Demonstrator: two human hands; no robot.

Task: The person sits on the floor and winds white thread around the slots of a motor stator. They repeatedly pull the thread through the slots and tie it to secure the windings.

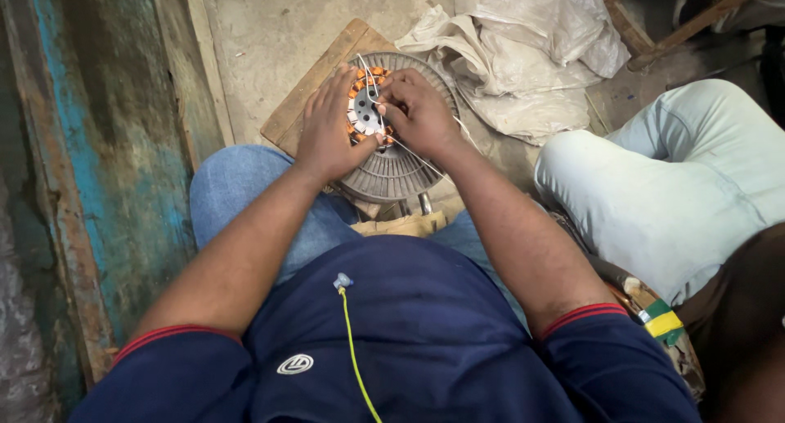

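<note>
A round grey fan motor housing [392, 173] with ribbed fins rests on a wooden board [315, 83] in front of my knees. In its centre sits a stator [364, 112] with orange copper windings. My left hand [327, 128] presses flat on the left side of the stator. My right hand [421, 112] pinches thin white wires [370, 79] that rise from the windings and trail off to the right.
Crumpled white sacking [523, 55] lies behind the motor. Another person's leg in pale trousers [662, 186] sits at the right. A worn blue-painted wooden panel [106, 145] runs along the left. Wooden sticks [695, 22] lie at the top right.
</note>
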